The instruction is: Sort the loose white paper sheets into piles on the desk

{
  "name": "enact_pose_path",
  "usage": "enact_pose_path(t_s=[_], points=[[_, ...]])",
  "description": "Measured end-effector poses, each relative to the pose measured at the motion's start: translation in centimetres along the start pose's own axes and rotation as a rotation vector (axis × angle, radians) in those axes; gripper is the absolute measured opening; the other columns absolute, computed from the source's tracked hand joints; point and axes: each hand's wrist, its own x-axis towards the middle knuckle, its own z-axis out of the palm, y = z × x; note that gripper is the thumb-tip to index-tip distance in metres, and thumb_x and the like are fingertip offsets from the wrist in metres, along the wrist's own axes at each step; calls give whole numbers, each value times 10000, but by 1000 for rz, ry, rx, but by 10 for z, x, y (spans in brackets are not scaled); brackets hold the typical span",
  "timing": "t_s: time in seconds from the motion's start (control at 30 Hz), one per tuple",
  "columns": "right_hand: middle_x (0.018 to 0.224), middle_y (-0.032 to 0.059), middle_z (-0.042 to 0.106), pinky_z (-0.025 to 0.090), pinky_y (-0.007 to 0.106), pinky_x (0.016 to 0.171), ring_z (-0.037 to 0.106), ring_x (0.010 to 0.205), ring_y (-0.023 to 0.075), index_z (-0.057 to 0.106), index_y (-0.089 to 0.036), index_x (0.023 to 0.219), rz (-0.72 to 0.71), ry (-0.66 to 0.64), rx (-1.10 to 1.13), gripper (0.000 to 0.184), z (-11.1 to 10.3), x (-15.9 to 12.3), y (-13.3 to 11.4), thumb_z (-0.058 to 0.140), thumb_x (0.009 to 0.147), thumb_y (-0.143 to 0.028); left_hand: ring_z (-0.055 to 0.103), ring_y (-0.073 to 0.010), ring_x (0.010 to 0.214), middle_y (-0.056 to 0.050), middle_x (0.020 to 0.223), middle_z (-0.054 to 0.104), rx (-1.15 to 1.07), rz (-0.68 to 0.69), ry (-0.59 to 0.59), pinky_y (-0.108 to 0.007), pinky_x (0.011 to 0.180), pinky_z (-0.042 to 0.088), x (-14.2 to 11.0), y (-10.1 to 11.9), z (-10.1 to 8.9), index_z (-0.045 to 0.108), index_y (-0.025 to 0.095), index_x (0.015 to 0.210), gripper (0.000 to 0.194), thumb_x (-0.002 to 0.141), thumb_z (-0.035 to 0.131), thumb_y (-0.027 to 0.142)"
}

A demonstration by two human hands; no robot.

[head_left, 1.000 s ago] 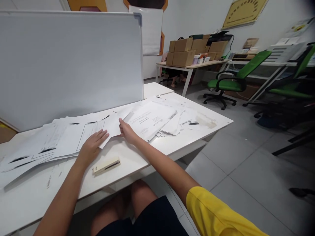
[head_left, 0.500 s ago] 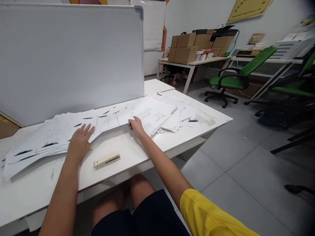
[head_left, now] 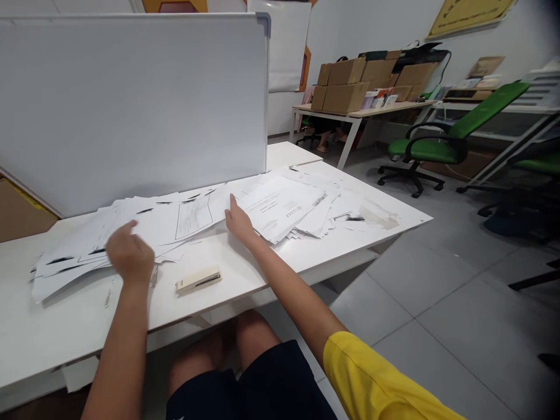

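Loose printed sheets are spread in a long overlapping heap across the white table. My right hand [head_left: 240,220] is at the right end of a sheet of paper [head_left: 195,217] with a framed box printed on it; its thumb and fingers grip the edge, the index finger stretched along it. Over the near edge of the left papers [head_left: 79,233] is my left hand [head_left: 130,251], blurred, its thumb toward the right and its other fingers mostly hidden. A cream stapler [head_left: 199,281] lies on the tabletop between my forearms. More fanned sheets [head_left: 280,204] lie right of my right hand.
A large whiteboard [head_left: 131,111] stands upright along the back of the table [head_left: 245,274]. At the left edge is a brown board or box [head_left: 21,210]. Cardboard boxes [head_left: 345,96] sit on another desk behind, and a green office chair [head_left: 437,149] stands to the right.
My left hand has lifted a little and its spread fingers have curled. The sheet's right end has tilted up slightly at my right hand. The whole view has shifted slightly.
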Motion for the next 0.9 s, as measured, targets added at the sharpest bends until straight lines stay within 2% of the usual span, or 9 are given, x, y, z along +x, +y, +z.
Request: enact_pose_path(t_s=[0.07,0.13,0.23,0.3,0.4,0.47,0.6,0.73,0.9], points=[[1280,188,658,549,413,872,670,1008,300,148,-142,1663,-84,-25,-84,664,4,1,-2,314,1021,-183,288,-336,1564,-202,1589,461,62,62,-53,-539,1278,200,0,6,9,421,94,1521,602,1010,313,393],[1303,177,633,542,397,886,665,1028,285,171,-197,1669,-151,-37,-203,711,5,0,-1,330,983,-100,290,-361,1563,-178,1598,469,142,111,-159,-534,1273,213,1,9,20,505,121,1479,617,973,386,453],[1278,170,626,534,392,898,651,1060,286,192,-215,1670,-189,-52,-310,753,5,-3,1,329,952,-34,329,-401,1538,-202,1623,429,213,43,-270,-549,1238,269,4,5,31,486,87,1505,686,957,382,486],[1281,180,627,533,408,907,641,1070,297,179,-185,1670,-195,-55,-325,706,4,-5,1,290,985,-59,418,-388,1484,-201,1574,497,222,-8,-302,-527,1207,324,5,3,33,498,91,1498,685,961,367,496],[1339,206,613,533,439,927,624,1104,322,138,-130,1668,-197,-33,-305,633,3,-7,-2,274,1053,-191,539,-365,1362,-184,1433,631,247,-24,-325,-498,1127,407,8,2,29,581,116,1416,622,964,351,476],[1461,243,537,521,465,971,591,1190,350,144,-98,1658,-179,14,-290,648,3,-8,-3,332,1064,-280,580,-371,1291,-192,1358,672,282,-22,-332,-496,1065,444,8,3,25,639,111,1330,581,964,347,456],[1644,263,336,443,506,1098,453,1388,377,245,-70,1625,-168,124,-314,640,6,-12,-1,414,1036,-256,581,-412,1233,-220,1281,698,330,-35,-273,-543,1001,451,7,7,23,693,108,1205,530,964,363,446],[1612,261,398,409,486,1138,431,1421,360,333,-36,1592,-223,51,-380,609,14,-14,3,421,997,-133,564,-429,1205,-225,1285,689,378,-68,-201,-567,976,442,4,10,26,705,122,1183,529,966,387,484],[1644,227,381,300,471,1232,337,1524,327,360,-54,1586,-288,-55,-424,610,26,-9,7,448,986,-112,562,-429,1203,-203,1310,691,379,-63,-221,-561,953,440,3,12,25,711,124,1184,538,965,403,507]])
